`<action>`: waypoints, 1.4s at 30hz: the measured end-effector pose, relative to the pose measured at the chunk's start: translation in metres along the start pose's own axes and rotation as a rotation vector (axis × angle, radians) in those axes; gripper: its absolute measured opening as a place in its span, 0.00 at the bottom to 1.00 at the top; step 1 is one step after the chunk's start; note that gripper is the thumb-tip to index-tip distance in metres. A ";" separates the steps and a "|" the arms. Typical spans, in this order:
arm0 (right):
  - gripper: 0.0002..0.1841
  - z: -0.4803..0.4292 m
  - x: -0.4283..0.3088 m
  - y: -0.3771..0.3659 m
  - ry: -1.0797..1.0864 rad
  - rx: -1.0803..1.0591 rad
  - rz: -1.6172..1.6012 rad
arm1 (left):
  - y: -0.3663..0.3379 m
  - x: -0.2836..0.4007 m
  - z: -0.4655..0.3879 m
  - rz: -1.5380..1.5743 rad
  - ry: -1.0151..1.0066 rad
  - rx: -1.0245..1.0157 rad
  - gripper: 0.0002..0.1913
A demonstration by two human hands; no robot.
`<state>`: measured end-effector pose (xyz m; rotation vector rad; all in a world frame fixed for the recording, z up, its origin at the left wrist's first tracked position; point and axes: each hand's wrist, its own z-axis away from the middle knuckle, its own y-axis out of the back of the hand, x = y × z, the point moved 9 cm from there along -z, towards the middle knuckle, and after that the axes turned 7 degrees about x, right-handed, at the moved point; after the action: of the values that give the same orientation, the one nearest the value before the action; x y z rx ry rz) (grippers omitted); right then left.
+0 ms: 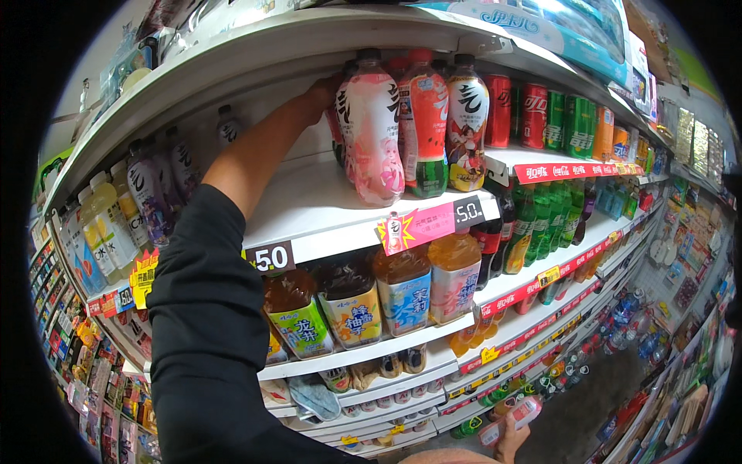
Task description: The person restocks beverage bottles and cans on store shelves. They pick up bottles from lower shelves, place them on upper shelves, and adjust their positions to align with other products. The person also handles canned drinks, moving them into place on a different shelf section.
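Note:
My left arm in a black sleeve stretches up to the upper shelf (pixel 301 180). At the back of it, my left hand (pixel 322 98) is beside a group of soda bottles, its fingers hidden behind them. Nearest to it stands a bottle with a pink and white label (pixel 374 139) and a dark cap. Right of that are a red-capped bottle with a watermelon label (pixel 425 122) and a dark-capped bottle with a white and yellow label (pixel 467 124). Low at the right, my right hand (pixel 512 438) grips a bottle with a pink and white label (pixel 526 409).
Tea bottles (pixel 349 310) line the shelf below. Soda cans (pixel 534 116) stand to the right, above green bottles (pixel 542 220). More bottles (pixel 148 191) are left of my arm. A grey cloth (pixel 315 397) lies lower down. The upper shelf board (pixel 382 35) overhangs my left hand.

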<state>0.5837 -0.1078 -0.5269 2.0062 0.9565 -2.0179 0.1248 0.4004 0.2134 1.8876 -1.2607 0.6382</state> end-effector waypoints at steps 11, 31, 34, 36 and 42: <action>0.22 0.001 -0.013 0.021 -0.011 0.005 0.031 | 0.068 0.019 0.017 -0.066 -0.061 0.025 0.24; 0.18 -0.018 -0.014 -0.031 -0.023 -0.240 0.096 | 0.115 0.067 0.164 0.027 0.010 0.124 0.19; 0.19 -0.014 -0.023 -0.036 -0.004 -0.263 0.122 | 0.112 0.067 0.174 0.138 -0.016 0.147 0.19; 0.19 -0.010 -0.030 -0.040 -0.009 -0.293 0.133 | 0.115 0.068 0.181 0.107 -0.045 0.143 0.20; 0.19 -0.004 -0.044 -0.038 0.009 -0.321 0.131 | 0.112 0.065 0.200 0.187 -0.071 0.011 0.26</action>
<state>0.5720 -0.0906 -0.4729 1.8536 1.0439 -1.6680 0.0450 0.1782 0.1811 1.8290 -1.4946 0.6804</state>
